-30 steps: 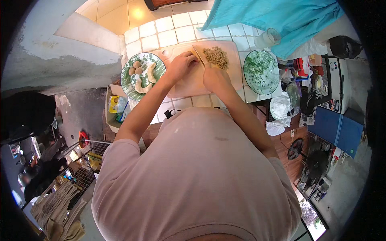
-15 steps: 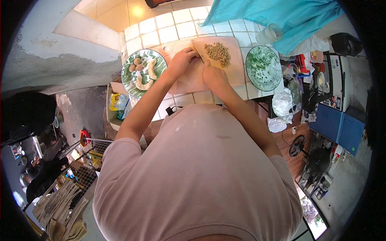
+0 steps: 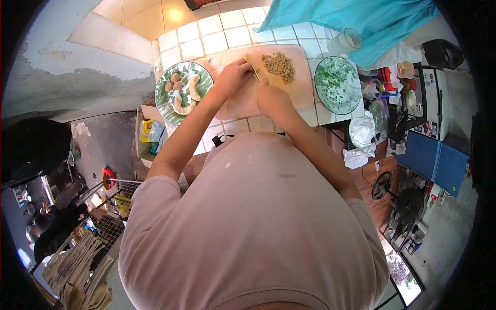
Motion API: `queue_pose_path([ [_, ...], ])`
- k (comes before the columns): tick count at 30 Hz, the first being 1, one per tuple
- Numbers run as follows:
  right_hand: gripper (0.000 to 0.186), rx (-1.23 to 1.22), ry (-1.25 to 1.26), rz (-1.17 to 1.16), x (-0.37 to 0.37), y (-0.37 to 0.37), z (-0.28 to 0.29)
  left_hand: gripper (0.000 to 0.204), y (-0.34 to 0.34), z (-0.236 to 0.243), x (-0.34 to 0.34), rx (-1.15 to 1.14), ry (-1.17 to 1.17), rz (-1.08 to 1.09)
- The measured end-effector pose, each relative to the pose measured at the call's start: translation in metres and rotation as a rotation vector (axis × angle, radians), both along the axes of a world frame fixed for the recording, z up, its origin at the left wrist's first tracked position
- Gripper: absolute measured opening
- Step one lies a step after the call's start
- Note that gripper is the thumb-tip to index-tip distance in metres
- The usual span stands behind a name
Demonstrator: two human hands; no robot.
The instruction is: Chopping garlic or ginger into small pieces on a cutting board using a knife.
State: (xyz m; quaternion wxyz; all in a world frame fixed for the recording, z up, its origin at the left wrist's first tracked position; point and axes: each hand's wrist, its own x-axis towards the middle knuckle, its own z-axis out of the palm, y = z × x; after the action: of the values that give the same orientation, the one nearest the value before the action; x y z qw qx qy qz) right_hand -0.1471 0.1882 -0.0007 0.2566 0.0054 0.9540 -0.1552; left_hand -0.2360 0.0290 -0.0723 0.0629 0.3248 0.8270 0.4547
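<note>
Leftward, slightly farther from the crumbly pile (image 3: 278, 67), the right hand (image 3: 273, 98) has shifted, wrapped around a thin, straight knife (image 3: 252, 67) over the smooth, round-cornered board (image 3: 240, 106); the left hand (image 3: 231, 76) curls alongside, its pinch hidden.

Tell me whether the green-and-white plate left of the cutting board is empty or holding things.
Holding things: three round brown pieces and two curved pale pieces lie on the plate.

"What's the bench (image 3: 237, 36) faced with?"
"Glossy tile; the board (image 3: 304, 93) on it looks like smooth plastic."
"And the wall (image 3: 93, 90)?"
"Rough, matt plaster, by its look. The shirt (image 3: 248, 206) is matt cloth."
</note>
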Motion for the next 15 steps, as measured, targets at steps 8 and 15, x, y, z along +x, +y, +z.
queue_pose_path([
  [8, 0.032, -0.026, 0.152, -0.005, -0.011, 0.009, -0.037, 0.018, -0.004, -0.001, -0.006, -0.142, -0.003, -0.003],
  [15, 0.035, -0.037, -0.119, -0.074, -0.015, 0.000, 0.023, 0.019, -0.004, 0.000, -0.006, -0.134, -0.061, -0.008],
])
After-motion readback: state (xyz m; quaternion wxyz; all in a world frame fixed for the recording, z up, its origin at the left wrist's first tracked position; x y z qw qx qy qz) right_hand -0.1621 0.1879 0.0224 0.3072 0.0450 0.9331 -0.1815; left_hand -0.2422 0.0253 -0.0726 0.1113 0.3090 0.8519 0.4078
